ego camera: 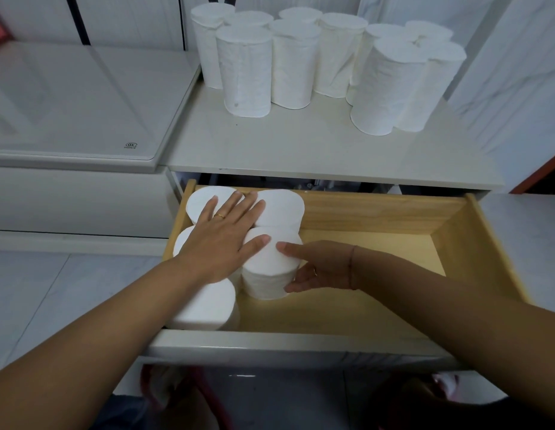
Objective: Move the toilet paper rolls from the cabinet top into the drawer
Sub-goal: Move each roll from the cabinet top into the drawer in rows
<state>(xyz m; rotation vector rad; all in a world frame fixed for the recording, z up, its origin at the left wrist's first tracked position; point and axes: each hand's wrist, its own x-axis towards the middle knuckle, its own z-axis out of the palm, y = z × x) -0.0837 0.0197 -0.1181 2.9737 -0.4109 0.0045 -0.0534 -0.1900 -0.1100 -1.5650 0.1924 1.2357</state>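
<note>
Your left hand point(222, 240) lies flat and spread, palm down, across the tops of the white toilet paper rolls standing in the left part of the open light wooden drawer point(475, 243); it presses on them and grips nothing. A thin gold ring point(219, 216) sits on one of its fingers. Your right hand point(319, 266) is wrapped around the side of the white roll nearest the drawer's middle point(267, 268), thumb on its top edge and fingers curled against its wall, so you are grasping that roll as it stands upright on the drawer floor.

In the drawer you can count five rolls, all upright and packed touching one another: two at the back point(279, 207), the one you hold, one mostly hidden under your left palm, and one at the front left corner point(208, 305). The right half of the drawer floor is bare wood.

On the white cabinet top point(301, 144) behind the drawer, a cluster of upright white toilet paper rolls point(245, 72) stands toward the back wall, with a second bunch point(391, 85) at the right, apart from the first.
</note>
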